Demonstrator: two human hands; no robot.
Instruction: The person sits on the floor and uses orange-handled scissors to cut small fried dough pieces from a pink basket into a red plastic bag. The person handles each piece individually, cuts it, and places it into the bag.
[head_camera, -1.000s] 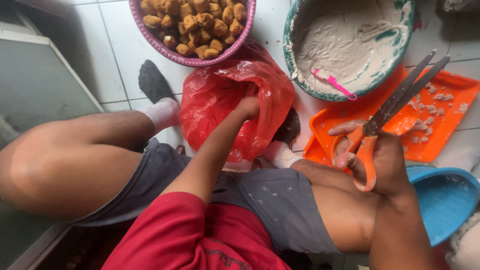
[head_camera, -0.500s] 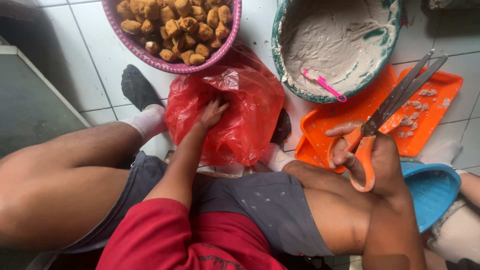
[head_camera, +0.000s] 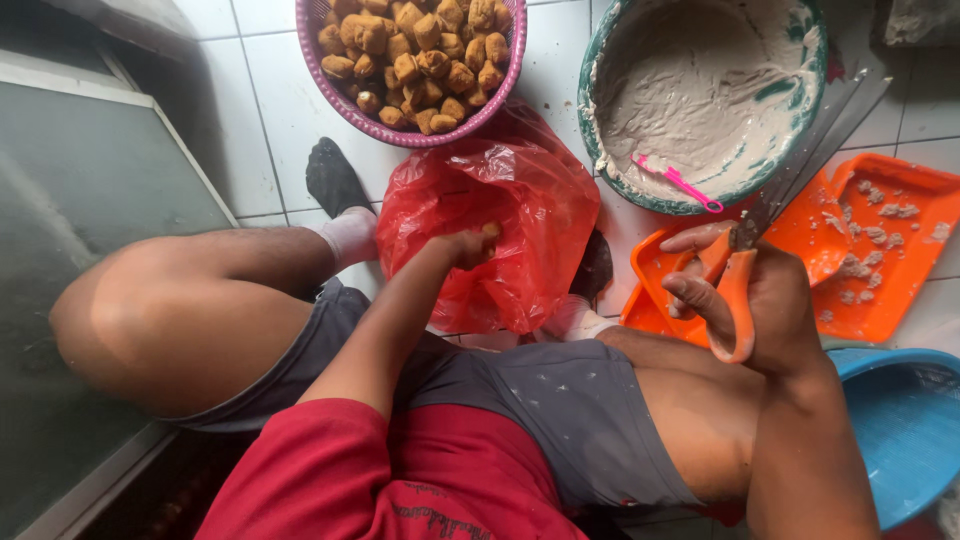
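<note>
Down by the red plastic bag (head_camera: 520, 240), the left hand (head_camera: 468, 246) pinches a fried piece (head_camera: 491, 231); the right hand (head_camera: 750, 295) grips orange-handled scissors (head_camera: 770, 200)

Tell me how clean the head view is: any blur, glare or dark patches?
Head view: mostly sharp in soft daylight; scissors blades look slightly smeared; mild sheen on the red bag around the left hand; left edge and bottom corner in shadow; wide-lens bending at the edges.

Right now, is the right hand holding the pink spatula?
No: the right hand grips orange-handled metal scissors, while the pink plastic spatula lies in the green-rimmed batter bowl.
</note>
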